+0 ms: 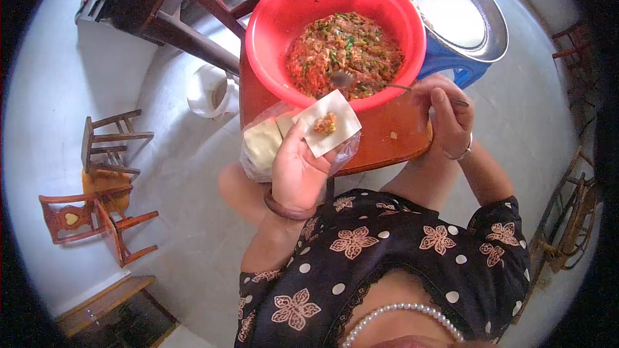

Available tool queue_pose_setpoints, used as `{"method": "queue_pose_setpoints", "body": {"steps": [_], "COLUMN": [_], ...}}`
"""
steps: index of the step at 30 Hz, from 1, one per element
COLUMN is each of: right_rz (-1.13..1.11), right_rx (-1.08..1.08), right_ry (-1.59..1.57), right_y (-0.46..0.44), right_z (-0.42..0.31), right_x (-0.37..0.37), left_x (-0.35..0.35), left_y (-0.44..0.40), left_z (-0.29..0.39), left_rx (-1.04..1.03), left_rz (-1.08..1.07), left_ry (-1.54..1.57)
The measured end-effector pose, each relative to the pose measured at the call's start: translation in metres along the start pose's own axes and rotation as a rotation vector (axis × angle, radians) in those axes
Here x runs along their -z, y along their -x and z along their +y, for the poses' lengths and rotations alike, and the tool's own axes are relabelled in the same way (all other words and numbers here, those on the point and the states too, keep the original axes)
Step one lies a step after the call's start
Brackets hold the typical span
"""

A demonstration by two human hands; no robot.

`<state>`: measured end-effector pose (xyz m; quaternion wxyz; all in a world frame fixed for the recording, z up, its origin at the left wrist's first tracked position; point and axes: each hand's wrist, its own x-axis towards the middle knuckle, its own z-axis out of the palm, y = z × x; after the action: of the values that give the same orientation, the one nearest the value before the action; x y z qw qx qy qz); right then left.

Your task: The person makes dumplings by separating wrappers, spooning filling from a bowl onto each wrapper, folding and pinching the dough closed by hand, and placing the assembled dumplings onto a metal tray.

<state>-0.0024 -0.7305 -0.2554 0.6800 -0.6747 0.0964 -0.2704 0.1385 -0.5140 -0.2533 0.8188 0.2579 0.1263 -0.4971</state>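
A square dumpling wrapper (345, 113) lies across the palm and fingers of my left hand (296, 171), with a small lump of filling (324, 124) at its middle. My right hand (450, 116) pinches the handle of a metal spoon (342, 79), whose bowl end is at the near side of the minced filling (348, 42). That filling, flecked with green, sits in a large red basin (271, 45). Beside my left hand, a stack of wrappers (263, 144) rests in a clear plastic bag (248, 166), partly hidden by the hand.
The basin stands on a wooden chair seat (387, 138). Behind it at the right, a round metal sieve (493, 26) with some pale pieces rests on a blue stool (474, 72). A white bucket (203, 93) and small wooden chairs (119, 219) are on the left.
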Motion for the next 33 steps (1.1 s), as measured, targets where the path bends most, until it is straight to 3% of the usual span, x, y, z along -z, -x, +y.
{"method": "queue_pose_setpoints", "body": {"steps": [1, 3, 9, 16, 18, 19, 21, 22, 23, 25, 28, 33], "right_rz": [0.004, -0.096, -0.166, -0.119, 0.102, 0.095, 0.274, 0.140, 0.142, -0.193, -0.193, -0.124], "right_rx": [0.002, 0.258, 0.275, 0.263, -0.069, -0.073, -0.349, -0.116, -0.121, -0.076, 0.063, 0.118], "right_ry": [0.002, 0.539, 0.782, 0.683, 0.290, 0.288, 0.421, 0.502, 0.500, 0.482, 0.332, 0.331], "right_y": [-0.003, -0.011, -0.018, -0.015, 0.000, 0.011, 0.033, 0.043, 0.049, 0.052, 0.052, 0.049], "right_z": [0.002, 0.005, 0.008, 0.035, 0.043, 0.038, 0.024, 0.039, 0.046, 0.045, 0.063, 0.064], "right_x": [0.004, 0.014, 0.016, 0.011, 0.008, 0.004, -0.005, -0.006, -0.008, -0.024, -0.036, -0.043], "left_x": [0.000, 0.000, 0.009, 0.004, 0.002, 0.003, 0.004, 0.004, 0.003, -0.002, 0.003, 0.007], "left_y": [0.001, 0.008, 0.014, 0.014, 0.016, 0.016, 0.016, 0.016, 0.014, 0.011, 0.006, 0.005], "left_z": [-0.002, -0.004, -0.018, -0.021, -0.020, -0.020, -0.019, -0.018, -0.019, -0.025, -0.031, -0.041], "left_rx": [-0.032, -0.030, -0.003, 0.046, 0.030, 0.019, 0.038, 0.062, 0.066, 0.093, 0.116, 0.024], "left_rz": [0.039, 0.009, 0.067, 0.016, 0.038, 0.055, 0.056, 0.049, 0.053, 0.061, -0.080, -0.062], "left_ry": [-0.056, -0.101, -0.190, -0.141, -0.145, -0.152, -0.192, -0.239, -0.240, -0.294, -0.398, -0.527]}}
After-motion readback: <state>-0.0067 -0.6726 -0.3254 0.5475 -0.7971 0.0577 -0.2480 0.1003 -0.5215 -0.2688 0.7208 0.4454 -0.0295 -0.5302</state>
